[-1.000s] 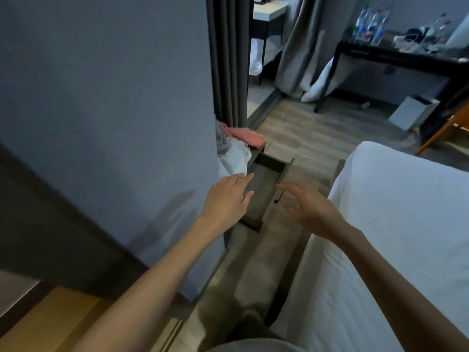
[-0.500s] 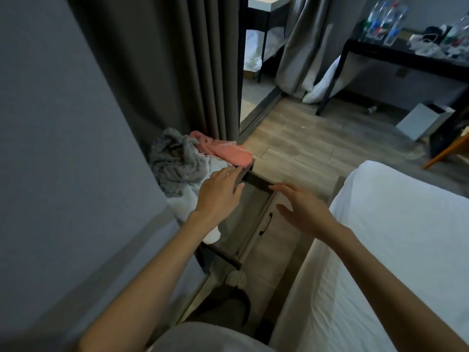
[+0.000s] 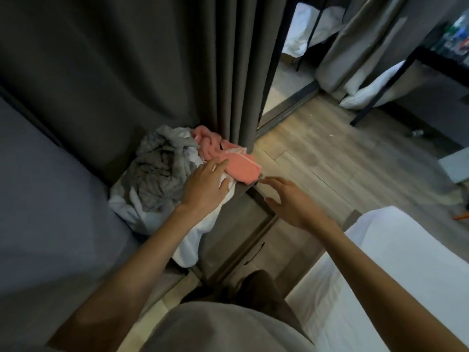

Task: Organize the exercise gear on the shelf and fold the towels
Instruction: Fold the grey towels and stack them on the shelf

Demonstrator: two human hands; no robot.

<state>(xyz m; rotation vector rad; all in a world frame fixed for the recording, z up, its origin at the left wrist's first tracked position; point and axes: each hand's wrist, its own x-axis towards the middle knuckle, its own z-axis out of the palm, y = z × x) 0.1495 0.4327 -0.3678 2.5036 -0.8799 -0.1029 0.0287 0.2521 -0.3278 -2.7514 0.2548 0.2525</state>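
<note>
A heap of crumpled towels lies on a low nightstand beside dark curtains: a grey towel (image 3: 157,171), a white towel (image 3: 195,235) hanging over the edge, and a pink towel (image 3: 241,166). My left hand (image 3: 205,184) rests flat on the white and pink towels, fingers spread, gripping nothing. My right hand (image 3: 291,201) hovers open over the far corner of the pulled-out drawer (image 3: 236,224), fingertips close to its rim. The drawer looks empty inside.
A white bed (image 3: 396,270) lies at the right, close to the drawer. Dark curtains (image 3: 228,67) hang behind the nightstand. A grey wall panel (image 3: 45,199) stands at left. Wooden floor (image 3: 330,158) stretches beyond, with a black table (image 3: 406,72) far right.
The view has swung left and down, revealing the whole towel heap. My left hand moved from the drawer edge onto the towels. My right hand stays near the drawer's rim.
</note>
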